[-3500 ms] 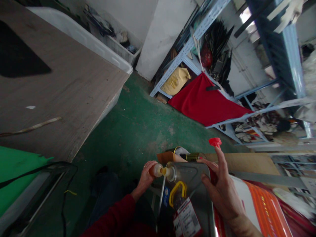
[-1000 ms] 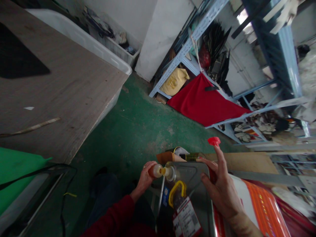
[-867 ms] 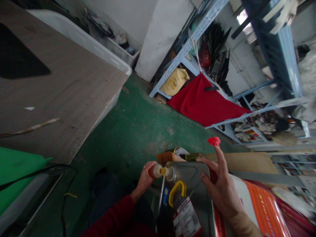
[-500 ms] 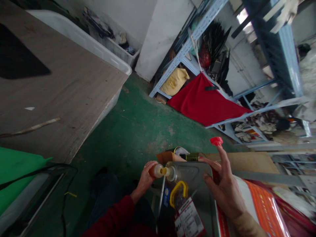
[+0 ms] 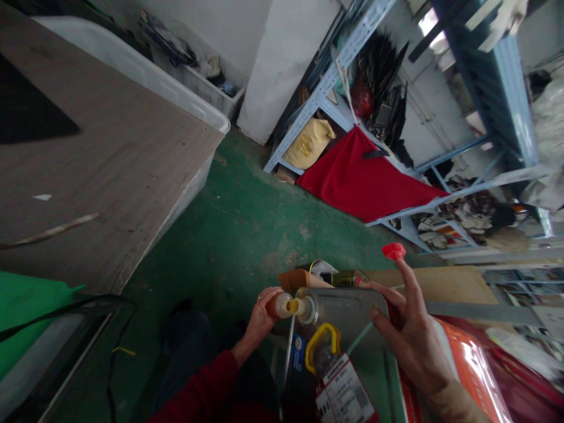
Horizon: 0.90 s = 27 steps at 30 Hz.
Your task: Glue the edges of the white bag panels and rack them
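My left hand [image 5: 263, 314] is closed around a small translucent bottle [image 5: 282, 306] with amber contents. Its mouth meets the pale yellow spout [image 5: 304, 309] of a large, tilted metal can [image 5: 352, 305]. On the can's top are a yellow handle [image 5: 322, 343] and a white label tag with a red edge [image 5: 346, 393]. My right hand [image 5: 416, 335] grips the can's far edge, thumb on top, other fingers partly hidden round the side. Its index finger points up, with a red cap [image 5: 393, 251] at the tip.
Behind the can are brown cardboard [image 5: 304, 278] and a dark tin [image 5: 346, 278]. A wooden board [image 5: 145, 153] on a white bin stands left. Blue shelving [image 5: 326, 88] with red cloth [image 5: 361, 182] is ahead. An orange-and-white package [image 5: 469, 358] lies at the right.
My right hand and the can's right side have shifted slightly right. My left hand and the bottle stay at the spout. The view has moved a little.
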Motion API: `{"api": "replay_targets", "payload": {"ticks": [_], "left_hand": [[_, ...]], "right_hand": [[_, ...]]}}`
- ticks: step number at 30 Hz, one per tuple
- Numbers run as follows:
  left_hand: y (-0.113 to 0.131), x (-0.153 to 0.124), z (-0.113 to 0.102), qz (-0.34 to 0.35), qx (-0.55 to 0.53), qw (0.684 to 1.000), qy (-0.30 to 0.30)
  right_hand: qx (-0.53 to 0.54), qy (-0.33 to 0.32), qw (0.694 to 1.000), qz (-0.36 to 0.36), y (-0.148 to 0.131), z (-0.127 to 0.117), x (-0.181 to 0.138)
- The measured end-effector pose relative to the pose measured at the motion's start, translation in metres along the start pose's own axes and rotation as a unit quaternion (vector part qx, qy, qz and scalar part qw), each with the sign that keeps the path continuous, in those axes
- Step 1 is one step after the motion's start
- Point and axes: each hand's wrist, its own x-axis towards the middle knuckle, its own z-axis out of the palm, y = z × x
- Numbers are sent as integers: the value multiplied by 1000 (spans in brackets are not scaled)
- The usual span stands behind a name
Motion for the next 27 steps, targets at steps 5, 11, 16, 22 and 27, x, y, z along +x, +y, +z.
{"api": "replay_targets", "payload": {"ticks": [5, 11, 16, 22, 27], "left_hand": [[0, 1, 1, 8, 15, 1000, 7], [4, 2, -3, 23, 40, 999, 9], [7, 2, -5, 42, 67, 997, 9], [3, 1, -5, 71, 102, 992, 15], [3, 0, -7, 90, 133, 987, 20]], "right_hand": [[15, -11, 1000, 2, 1, -1, 0], [22, -7, 1000, 4, 1, 0, 0], [24, -13, 1000, 8, 0, -1, 0], [34, -13, 999, -2, 1, -1, 0], [48, -2, 998, -35, 10, 2, 0]]}}
